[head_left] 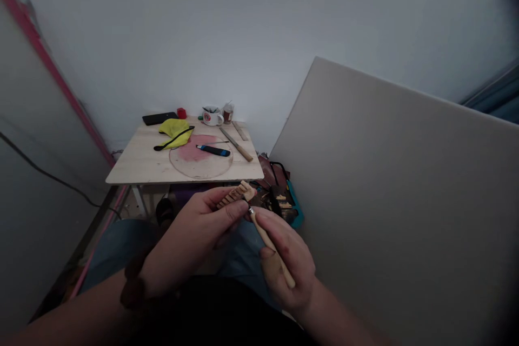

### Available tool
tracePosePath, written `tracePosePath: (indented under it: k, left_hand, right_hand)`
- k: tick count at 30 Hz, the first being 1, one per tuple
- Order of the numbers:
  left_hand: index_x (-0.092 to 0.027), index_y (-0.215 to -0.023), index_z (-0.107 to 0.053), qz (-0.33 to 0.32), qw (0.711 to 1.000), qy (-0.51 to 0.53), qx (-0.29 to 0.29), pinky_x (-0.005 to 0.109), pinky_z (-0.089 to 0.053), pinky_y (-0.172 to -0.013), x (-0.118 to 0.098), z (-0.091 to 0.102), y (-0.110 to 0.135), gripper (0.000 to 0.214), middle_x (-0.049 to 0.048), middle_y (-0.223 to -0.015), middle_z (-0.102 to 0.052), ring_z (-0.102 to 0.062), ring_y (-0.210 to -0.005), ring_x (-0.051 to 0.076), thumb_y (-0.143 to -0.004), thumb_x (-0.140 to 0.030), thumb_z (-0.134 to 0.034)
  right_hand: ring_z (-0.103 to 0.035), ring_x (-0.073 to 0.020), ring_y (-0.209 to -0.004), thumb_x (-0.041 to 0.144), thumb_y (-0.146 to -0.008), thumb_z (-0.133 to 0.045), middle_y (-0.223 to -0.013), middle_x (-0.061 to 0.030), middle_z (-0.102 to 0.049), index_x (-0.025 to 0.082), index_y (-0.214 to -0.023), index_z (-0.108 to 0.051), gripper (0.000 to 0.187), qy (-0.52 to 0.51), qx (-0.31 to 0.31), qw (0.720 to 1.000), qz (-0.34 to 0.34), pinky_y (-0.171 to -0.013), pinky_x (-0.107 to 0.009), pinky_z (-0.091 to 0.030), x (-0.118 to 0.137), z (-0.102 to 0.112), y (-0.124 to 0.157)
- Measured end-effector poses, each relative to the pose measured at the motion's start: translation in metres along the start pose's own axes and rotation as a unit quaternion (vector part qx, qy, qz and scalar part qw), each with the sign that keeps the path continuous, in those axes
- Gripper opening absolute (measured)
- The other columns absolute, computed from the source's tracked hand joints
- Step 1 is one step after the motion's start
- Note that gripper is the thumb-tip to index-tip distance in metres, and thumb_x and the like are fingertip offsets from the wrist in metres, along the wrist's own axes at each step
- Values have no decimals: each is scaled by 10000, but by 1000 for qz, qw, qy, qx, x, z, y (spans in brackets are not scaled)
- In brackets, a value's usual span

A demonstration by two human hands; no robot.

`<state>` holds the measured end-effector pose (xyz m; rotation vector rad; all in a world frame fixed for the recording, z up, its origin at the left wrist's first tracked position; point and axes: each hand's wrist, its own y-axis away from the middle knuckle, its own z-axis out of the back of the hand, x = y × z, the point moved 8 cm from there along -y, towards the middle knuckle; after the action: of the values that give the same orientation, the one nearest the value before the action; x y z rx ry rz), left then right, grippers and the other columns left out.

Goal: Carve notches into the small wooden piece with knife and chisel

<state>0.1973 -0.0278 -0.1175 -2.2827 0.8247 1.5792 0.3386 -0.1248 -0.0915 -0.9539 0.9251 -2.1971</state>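
My left hand (206, 213) is closed around a small carved piece of wood (246, 191) with a row of grooves along its side. The fingers hide much of it. In my right hand (290, 259) lies a carving tool (265, 238) with a pale wooden handle and a metal ferrule. Its tip meets the wood near my left thumb, and the blade itself is mostly hidden. Both hands are close together above my lap, in front of the table's near edge.
On the low table (133, 165) are a utility knife (214, 150), a file with a wooden handle (237, 146), a yellow cloth (174, 132), a white mug (211, 116), a small jar (228, 113) and a black phone-like object (160, 118). A toolbox (298, 208) sits below right, beside a large pale panel (389, 200).
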Motion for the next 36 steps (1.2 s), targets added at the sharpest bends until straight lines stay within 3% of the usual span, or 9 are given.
tracePosePath:
  k: [12,27,36]
  left_hand:
    - [-181,-956,-744,-7,1000,28,2,200,-255,-493,8,-2,1,365,-66,-691,-503,-361,-546,63,-1042,-511,-876]
    - [-161,-1138,-798,-27,999,29,-31,196,-325,-499,4,-13,0,390,-60,-701,-520,-409,-587,90,-1014,-522,-880]
    - [-178,-1025,-753,-23,997,52,-54,200,-358,-508,7,-13,-2,365,-57,-699,-542,-433,-594,95,-962,-499,-912]
  right_hand:
    - [-779,-328,-1464,246,-1175,-530,-1572,-144,-792,223,-1722,-582,550,-25,-37,998,-45,-1213,-521,-698,1,-11,8]
    - [-736,-306,-1525,294,-1202,-553,-1639,-91,-759,277,-1716,-624,519,-71,-104,988,-90,-1292,-540,-637,-9,-14,21]
    - [-770,-304,-1477,334,-1207,-557,-1623,-74,-773,313,-1725,-614,522,-69,-111,986,-102,-1254,-546,-670,-6,-16,18]
